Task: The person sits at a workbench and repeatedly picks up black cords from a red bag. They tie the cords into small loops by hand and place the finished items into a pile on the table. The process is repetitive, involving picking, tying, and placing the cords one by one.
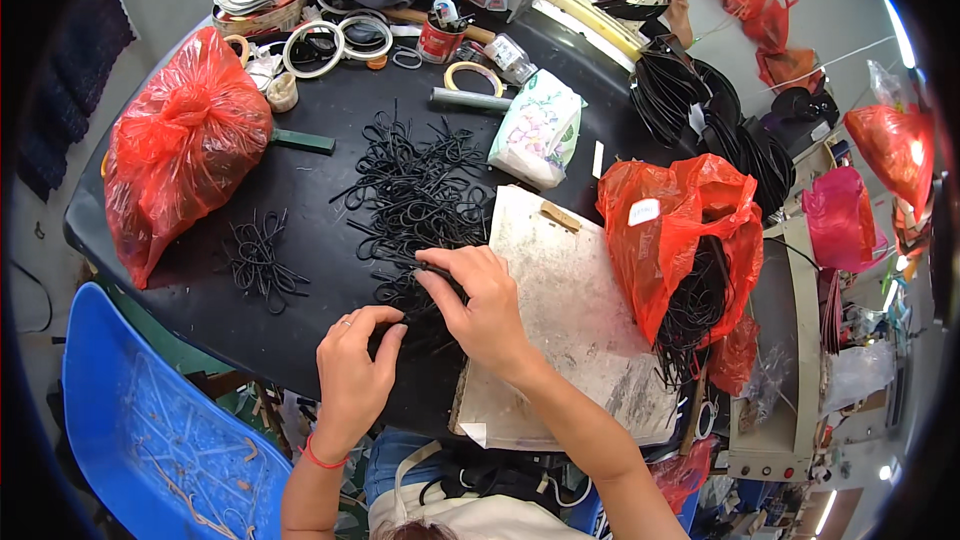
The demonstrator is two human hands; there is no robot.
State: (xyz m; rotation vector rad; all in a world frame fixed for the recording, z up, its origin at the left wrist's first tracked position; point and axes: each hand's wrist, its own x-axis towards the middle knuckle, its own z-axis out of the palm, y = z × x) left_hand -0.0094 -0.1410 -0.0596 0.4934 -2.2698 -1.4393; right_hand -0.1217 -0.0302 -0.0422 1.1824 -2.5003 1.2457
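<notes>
Both my hands work at the near edge of a tangled heap of black looped cords on a dark table. My right hand pinches a black cord between thumb and forefinger, just over the heap. Lower and to the left, my left hand has thumb and forefinger drawn together on a thin bit of black cord, mostly hidden by the fingertips. I cannot tell whether it is the same cord. A smaller bunch of black looped cords lies apart on the left.
A tied red plastic bag stands at left, above a blue tub. Right of the heap lies a stained pale board beside an opened red bag of black cords. Tissue pack, tape rolls and a red can sit farther back.
</notes>
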